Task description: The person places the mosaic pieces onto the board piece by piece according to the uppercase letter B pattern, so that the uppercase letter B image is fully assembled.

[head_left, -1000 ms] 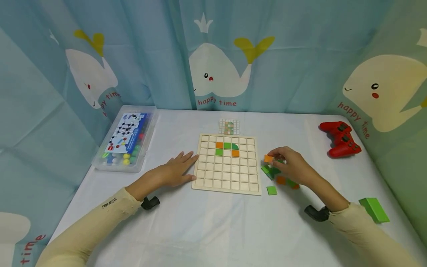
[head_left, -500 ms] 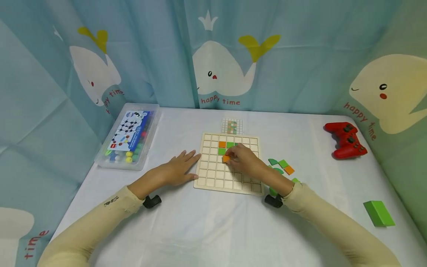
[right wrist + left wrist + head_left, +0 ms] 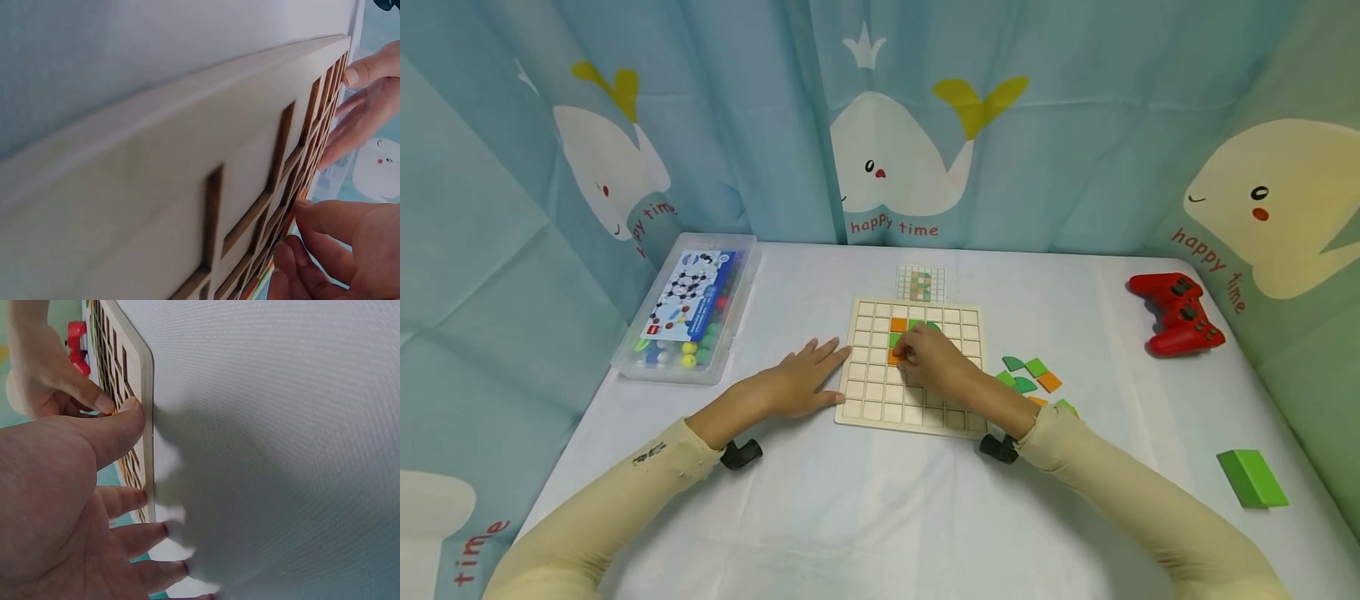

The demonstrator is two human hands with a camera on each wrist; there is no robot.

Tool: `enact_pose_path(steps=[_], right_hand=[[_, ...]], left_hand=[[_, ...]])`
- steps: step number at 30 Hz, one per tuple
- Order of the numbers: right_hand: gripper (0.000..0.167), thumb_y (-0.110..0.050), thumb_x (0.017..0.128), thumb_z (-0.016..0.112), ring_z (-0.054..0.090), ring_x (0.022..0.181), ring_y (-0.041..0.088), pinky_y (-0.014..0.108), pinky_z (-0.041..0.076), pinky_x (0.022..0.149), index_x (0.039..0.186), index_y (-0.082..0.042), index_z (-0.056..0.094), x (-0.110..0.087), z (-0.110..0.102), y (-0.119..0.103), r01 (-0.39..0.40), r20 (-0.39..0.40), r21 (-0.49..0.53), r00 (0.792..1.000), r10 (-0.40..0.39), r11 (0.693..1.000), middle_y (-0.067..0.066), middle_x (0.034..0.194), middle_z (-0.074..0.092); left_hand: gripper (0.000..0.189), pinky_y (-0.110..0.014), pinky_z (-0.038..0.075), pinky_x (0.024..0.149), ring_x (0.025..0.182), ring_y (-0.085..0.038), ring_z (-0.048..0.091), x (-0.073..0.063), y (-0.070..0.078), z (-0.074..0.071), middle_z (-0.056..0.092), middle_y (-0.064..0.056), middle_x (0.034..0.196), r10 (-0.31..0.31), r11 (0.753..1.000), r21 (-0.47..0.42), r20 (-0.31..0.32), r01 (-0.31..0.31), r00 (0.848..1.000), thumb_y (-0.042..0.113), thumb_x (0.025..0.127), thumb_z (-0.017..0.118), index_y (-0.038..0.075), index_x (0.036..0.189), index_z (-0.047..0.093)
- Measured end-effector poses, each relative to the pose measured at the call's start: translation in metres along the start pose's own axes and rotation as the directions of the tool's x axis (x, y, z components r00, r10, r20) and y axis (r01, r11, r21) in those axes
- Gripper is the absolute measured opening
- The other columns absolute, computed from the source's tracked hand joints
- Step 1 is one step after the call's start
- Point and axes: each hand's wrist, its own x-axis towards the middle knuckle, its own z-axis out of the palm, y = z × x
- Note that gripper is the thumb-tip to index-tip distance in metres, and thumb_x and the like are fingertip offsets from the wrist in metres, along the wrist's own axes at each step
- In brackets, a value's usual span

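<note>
A wooden grid board (image 3: 887, 427) lies mid-table. My left hand (image 3: 797, 382) rests on the table with fingers spread, thumb and index finger touching the board's left edge. Over the board, my right hand (image 3: 940, 362) pinches an orange square tile (image 3: 892, 357) at a cell just below a green square tile (image 3: 894, 340). Another orange tile (image 3: 898, 324), a second green tile (image 3: 916, 324) and a dark green quarter-circle tile (image 3: 933, 326) sit along the row above. The right hand hides the cells beneath it. In the right wrist view, its thumb (image 3: 312, 209) meets the orange piece.
Several loose green and orange tiles (image 3: 1048, 382) lie right of the board, partly behind the right forearm. A small pattern card (image 3: 921, 283) is behind the board. Around the table stand a clear plastic box (image 3: 722, 333), a red game controller (image 3: 1176, 315) and a green block (image 3: 1252, 479).
My right hand has carried the orange tile from the loose pile leftward to the board and lowered it beneath the green tile. The left hand has stayed at the board's edge.
</note>
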Motion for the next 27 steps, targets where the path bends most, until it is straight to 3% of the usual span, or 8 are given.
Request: enact_pose_path(steps=[4, 9, 15, 19, 22, 27], right_hand=[[0.013, -0.005, 0.1, 0.073, 0.062, 0.108, 0.026, 0.037, 0.056, 0.095, 0.111, -0.001, 0.075, -0.004, -0.005, 0.003, 0.014, 0.003, 0.039, 1.0, -0.014, 0.999, 0.01, 0.113, 0.066], [0.017, -0.008, 0.102, 0.07, 0.063, 0.102, 0.027, 0.044, 0.055, 0.09, 0.116, -0.001, 0.075, -0.014, -0.022, 0.018, -0.004, -0.034, 0.1, 0.999, 0.007, 0.995, 0.013, 0.113, 0.066], [0.026, -0.012, 0.104, 0.067, 0.06, 0.114, 0.036, 0.054, 0.051, 0.1, 0.126, 0.002, 0.07, -0.041, -0.056, 0.058, -0.133, -0.083, 0.119, 0.986, 0.143, 0.984, 0.02, 0.122, 0.064], [0.036, -0.017, 0.104, 0.068, 0.058, 0.115, 0.041, 0.057, 0.051, 0.101, 0.131, 0.007, 0.063, -0.063, -0.076, 0.083, -0.259, -0.072, 0.07, 0.962, 0.264, 0.963, 0.026, 0.125, 0.061], [0.046, -0.021, 0.101, 0.072, 0.057, 0.11, 0.041, 0.056, 0.054, 0.096, 0.132, 0.009, 0.059, -0.076, -0.087, 0.096, -0.366, -0.017, 0.009, 0.93, 0.366, 0.931, 0.03, 0.126, 0.06], [0.051, -0.026, 0.097, 0.077, 0.057, 0.104, 0.039, 0.053, 0.056, 0.092, 0.127, 0.01, 0.058, -0.09, -0.094, 0.109, -0.458, 0.059, -0.039, 0.886, 0.46, 0.888, 0.029, 0.12, 0.061]], left_hand=[[0.083, -0.067, 0.017, 0.126, 0.162, -0.044, 0.006, 0.001, 0.0, 0.0, 0.009, -0.014, 0.177, -0.002, 1.0, 0.004, -0.001, 0.002, 1.0, 0.049, 0.108, 0.057, 0.018, 0.172, 0.014], [0.083, -0.067, 0.017, 0.126, 0.162, -0.045, 0.007, 0.001, -0.001, 0.001, 0.009, -0.014, 0.177, 0.003, 1.0, 0.005, -0.003, -0.003, 1.0, 0.049, 0.108, 0.057, 0.017, 0.172, 0.014], [0.083, -0.067, 0.018, 0.126, 0.162, -0.045, 0.008, 0.002, -0.001, 0.001, 0.009, -0.014, 0.177, 0.008, 1.0, 0.017, 0.001, -0.008, 1.0, 0.049, 0.108, 0.057, 0.017, 0.172, 0.014], [0.083, -0.067, 0.018, 0.126, 0.162, -0.046, 0.007, 0.002, -0.001, 0.0, 0.009, -0.015, 0.177, 0.008, 1.0, 0.018, 0.004, -0.008, 1.0, 0.049, 0.108, 0.057, 0.017, 0.172, 0.014], [0.083, -0.068, 0.019, 0.125, 0.162, -0.046, 0.008, 0.002, -0.001, 0.0, 0.01, -0.015, 0.177, 0.011, 1.0, 0.018, -0.001, -0.011, 1.0, 0.048, 0.108, 0.057, 0.017, 0.172, 0.014], [0.082, -0.069, 0.019, 0.125, 0.162, -0.046, 0.009, 0.0, 0.0, -0.001, 0.011, -0.015, 0.177, 0.015, 1.0, 0.01, -0.007, -0.015, 1.0, 0.047, 0.108, 0.058, 0.016, 0.171, 0.015]])
